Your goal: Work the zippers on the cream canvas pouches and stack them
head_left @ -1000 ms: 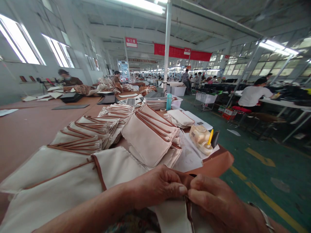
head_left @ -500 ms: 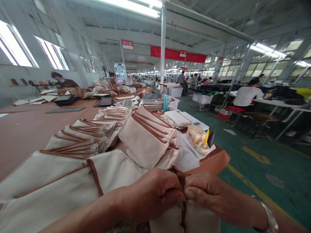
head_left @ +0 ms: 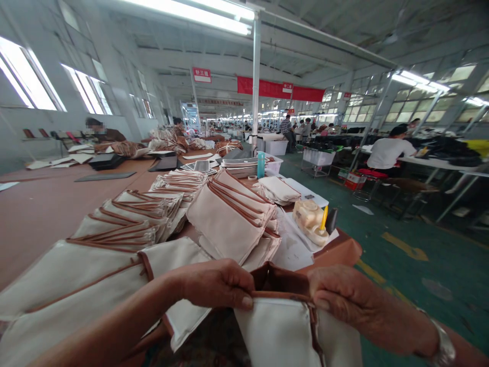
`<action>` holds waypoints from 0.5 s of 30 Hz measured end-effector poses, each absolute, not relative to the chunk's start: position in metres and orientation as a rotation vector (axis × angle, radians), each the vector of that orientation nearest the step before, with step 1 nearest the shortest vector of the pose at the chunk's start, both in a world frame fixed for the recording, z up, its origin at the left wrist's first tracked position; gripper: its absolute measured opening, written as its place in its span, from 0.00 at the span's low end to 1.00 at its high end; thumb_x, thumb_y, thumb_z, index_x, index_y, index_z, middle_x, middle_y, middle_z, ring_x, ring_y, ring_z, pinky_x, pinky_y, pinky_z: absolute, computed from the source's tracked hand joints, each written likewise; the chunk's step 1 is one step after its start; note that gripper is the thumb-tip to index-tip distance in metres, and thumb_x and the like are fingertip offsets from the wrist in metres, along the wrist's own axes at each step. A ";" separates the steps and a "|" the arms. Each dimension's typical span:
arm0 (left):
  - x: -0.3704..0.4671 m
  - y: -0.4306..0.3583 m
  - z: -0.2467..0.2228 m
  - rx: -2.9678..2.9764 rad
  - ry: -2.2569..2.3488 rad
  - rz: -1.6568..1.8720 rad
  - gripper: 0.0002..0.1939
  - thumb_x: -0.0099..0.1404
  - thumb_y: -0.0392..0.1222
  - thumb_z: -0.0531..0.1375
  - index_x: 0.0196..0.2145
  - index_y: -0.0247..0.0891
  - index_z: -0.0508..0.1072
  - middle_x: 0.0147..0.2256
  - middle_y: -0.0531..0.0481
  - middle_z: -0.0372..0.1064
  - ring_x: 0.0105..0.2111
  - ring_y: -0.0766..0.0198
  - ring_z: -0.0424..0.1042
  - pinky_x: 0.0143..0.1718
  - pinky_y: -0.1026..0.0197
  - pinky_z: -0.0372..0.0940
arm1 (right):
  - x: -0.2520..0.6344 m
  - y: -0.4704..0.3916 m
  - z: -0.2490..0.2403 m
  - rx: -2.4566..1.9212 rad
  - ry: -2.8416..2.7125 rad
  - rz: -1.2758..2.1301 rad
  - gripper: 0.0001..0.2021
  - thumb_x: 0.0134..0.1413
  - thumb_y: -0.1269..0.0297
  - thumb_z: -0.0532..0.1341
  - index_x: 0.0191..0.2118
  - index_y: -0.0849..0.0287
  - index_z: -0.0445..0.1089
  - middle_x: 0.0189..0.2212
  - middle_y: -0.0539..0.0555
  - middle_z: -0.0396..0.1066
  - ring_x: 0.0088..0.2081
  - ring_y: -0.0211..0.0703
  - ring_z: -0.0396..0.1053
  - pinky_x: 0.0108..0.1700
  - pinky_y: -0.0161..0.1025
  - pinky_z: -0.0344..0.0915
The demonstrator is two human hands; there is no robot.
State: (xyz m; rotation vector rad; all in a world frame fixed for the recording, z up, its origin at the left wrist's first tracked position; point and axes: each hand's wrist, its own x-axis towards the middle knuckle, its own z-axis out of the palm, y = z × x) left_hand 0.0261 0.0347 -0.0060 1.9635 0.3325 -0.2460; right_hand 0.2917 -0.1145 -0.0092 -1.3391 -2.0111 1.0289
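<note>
A cream fabric bag piece [head_left: 278,326] with brown edging hangs between my hands, its brown-lined top spread apart. My left hand [head_left: 217,286] pinches its upper edge on the left, thumb on the near side. At the right of the opening, my right hand [head_left: 346,295] grips the rim close to a brown seam that runs down the piece. A metal bracelet circles the right wrist. Just beyond my hands leans a stack of cream panels [head_left: 229,219] with brown trim. Larger cream panels [head_left: 76,275] lie under and beside my left forearm.
On the brown table [head_left: 42,204], folded cream pieces [head_left: 122,214] fill the middle. A plastic container [head_left: 310,219] with a yellow-handled tool stands near the right corner. Farther back are a turquoise bottle [head_left: 261,165], dark boards [head_left: 105,176] and a metal post [head_left: 255,81]. Several people work beyond.
My hands have moved apart, the left one leftward, and the top of the bag piece has spread open. More of its cream front now shows.
</note>
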 end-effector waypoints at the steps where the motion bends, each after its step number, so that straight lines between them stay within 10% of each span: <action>1: 0.030 0.032 -0.005 1.988 0.323 -0.235 0.23 0.64 0.61 0.58 0.32 0.34 0.69 0.24 0.57 0.52 0.24 0.69 0.51 0.24 0.68 0.50 | 0.298 -0.111 -0.008 -1.339 -2.019 1.080 0.20 0.67 0.49 0.49 0.30 0.58 0.63 0.27 0.49 0.60 0.30 0.39 0.57 0.32 0.34 0.56; 6: 0.075 0.000 0.015 2.282 0.172 0.060 0.15 0.69 0.49 0.56 0.30 0.35 0.70 0.26 0.56 0.57 0.27 0.70 0.56 0.28 0.69 0.52 | 0.298 -0.089 -0.003 -1.155 -1.999 1.398 0.32 0.60 0.34 0.46 0.38 0.61 0.70 0.30 0.51 0.64 0.31 0.42 0.61 0.34 0.37 0.60; 10: 0.080 0.017 0.019 2.263 0.288 -0.210 0.22 0.62 0.60 0.61 0.30 0.35 0.72 0.23 0.57 0.58 0.25 0.69 0.58 0.24 0.69 0.51 | 0.286 -0.090 0.006 -1.098 -2.125 1.319 0.24 0.59 0.43 0.57 0.26 0.61 0.66 0.24 0.46 0.53 0.26 0.35 0.51 0.28 0.32 0.54; 15: 0.031 0.066 -0.006 2.067 0.428 -0.446 0.28 0.49 0.65 0.68 0.32 0.34 0.75 0.24 0.57 0.63 0.25 0.68 0.59 0.26 0.68 0.55 | 0.321 -0.108 0.005 -1.155 -2.089 1.116 0.23 0.62 0.47 0.56 0.26 0.61 0.71 0.26 0.51 0.65 0.31 0.42 0.64 0.36 0.37 0.62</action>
